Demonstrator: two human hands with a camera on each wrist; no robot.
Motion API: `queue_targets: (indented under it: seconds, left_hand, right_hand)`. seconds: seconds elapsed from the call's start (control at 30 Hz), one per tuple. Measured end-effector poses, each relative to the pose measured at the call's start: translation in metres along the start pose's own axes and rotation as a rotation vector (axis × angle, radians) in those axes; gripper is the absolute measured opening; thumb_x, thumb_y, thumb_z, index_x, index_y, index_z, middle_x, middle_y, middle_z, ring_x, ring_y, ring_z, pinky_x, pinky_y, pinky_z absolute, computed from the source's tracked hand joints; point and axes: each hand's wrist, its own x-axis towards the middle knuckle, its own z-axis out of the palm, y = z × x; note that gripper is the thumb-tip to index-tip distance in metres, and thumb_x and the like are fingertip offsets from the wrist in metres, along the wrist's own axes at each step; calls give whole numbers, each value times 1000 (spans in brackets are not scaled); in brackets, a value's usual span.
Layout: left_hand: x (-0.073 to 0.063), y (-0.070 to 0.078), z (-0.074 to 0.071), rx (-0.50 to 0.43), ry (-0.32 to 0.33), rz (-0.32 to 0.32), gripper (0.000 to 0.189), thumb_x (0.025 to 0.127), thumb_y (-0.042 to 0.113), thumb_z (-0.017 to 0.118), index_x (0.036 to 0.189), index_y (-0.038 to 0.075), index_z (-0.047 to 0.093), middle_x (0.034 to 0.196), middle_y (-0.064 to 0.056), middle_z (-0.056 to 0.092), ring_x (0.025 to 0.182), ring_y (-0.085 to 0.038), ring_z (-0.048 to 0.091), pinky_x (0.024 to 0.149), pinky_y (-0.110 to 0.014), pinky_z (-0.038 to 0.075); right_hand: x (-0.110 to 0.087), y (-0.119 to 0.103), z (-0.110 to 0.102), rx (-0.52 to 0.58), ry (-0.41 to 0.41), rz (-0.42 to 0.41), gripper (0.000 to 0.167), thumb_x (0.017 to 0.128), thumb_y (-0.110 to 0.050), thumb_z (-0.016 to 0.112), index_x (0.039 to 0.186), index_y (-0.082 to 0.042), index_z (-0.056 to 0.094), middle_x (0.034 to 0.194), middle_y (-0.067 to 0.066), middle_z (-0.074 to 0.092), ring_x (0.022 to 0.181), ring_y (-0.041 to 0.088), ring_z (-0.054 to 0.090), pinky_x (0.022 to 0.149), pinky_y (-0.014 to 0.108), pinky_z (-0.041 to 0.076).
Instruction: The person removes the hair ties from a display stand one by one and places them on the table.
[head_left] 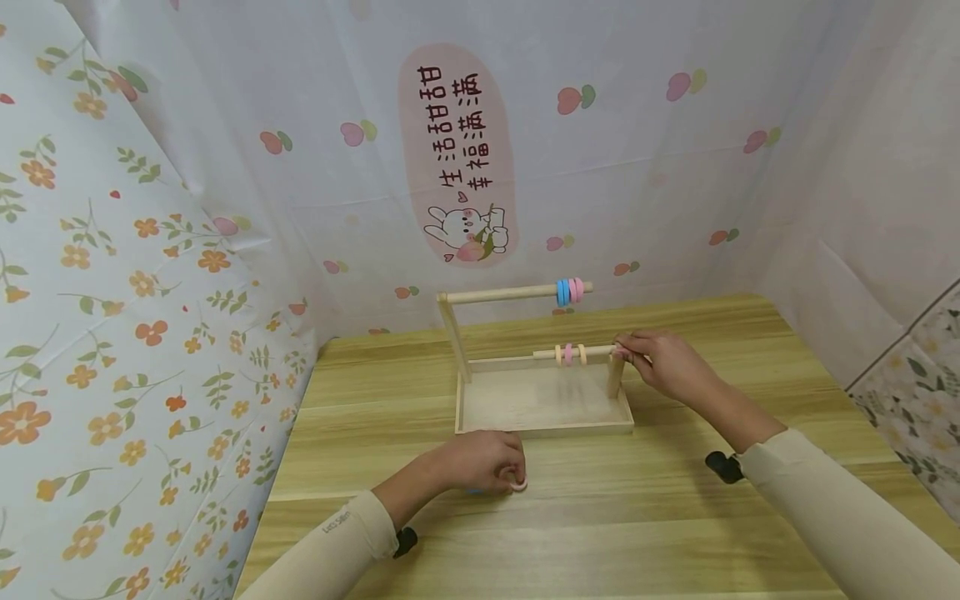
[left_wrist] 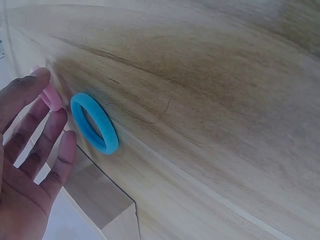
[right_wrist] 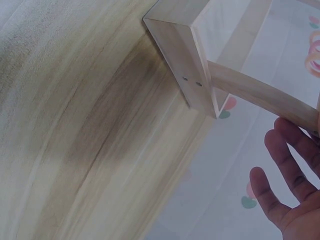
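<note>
Near the front of a wooden rack [head_left: 495,295], my left hand [head_left: 483,461] pinches a pink hair tie [left_wrist: 52,98] between thumb and fingers, close over the table. A blue hair tie [left_wrist: 95,124] lies on the table beside those fingers, mostly covered by the hand in the head view. My right hand [head_left: 667,362] grips the rack where the lower rod [head_left: 598,351] meets its short right post [head_left: 615,377]. Cream and pink hair ties [head_left: 569,355] hang midway along that rod. Blue and pink ones [head_left: 563,292] sit towards the right end of the upper rod.
The rack has a shallow tray base [head_left: 547,432] standing on the wood-grain table [head_left: 600,517]. Behind the table hangs a printed white cloth [head_left: 622,192]. A flowered cloth [head_left: 135,333] hangs at the left.
</note>
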Motion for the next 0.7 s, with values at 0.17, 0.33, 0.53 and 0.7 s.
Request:
queue_targets:
  seconds: [0.17,0.33,0.53,0.7]
  left_hand:
    - [0,3,0,79,15,22,12,100,30,86,111,26,83,120,11,74,103,4,65,90,-10,53]
    - [-1,4,-1,103,28,43,10,100,29,86,109,26,84,116,11,74,97,4,62,84,-8,50]
    - [-1,4,0,116,25,52,11,99,29,87,108,26,84,114,11,74,96,5,61,85,-8,49]
    - [-1,5,1,128,27,55,13,98,30,88,109,26,84,115,11,75,101,3,65,89,-9,52]
  right_hand:
    - [0,-1,0,7,9,-6,29,103,-2,76,129,9,77,126,29,78,112,50,78,94,64,64]
    - [0,0,1,13,20,-11,29,102,-3,76,129,10,77,125,30,79,111,50,78,93,63,64]
    - [0,2,3,16,38,-32,29,101,-3,78,127,10,78,122,30,79,108,49,79,92,63,65]
    - [0,3,3,20,49,-41,29,101,-3,79,126,10,78,121,29,80,107,48,79,90,61,65]
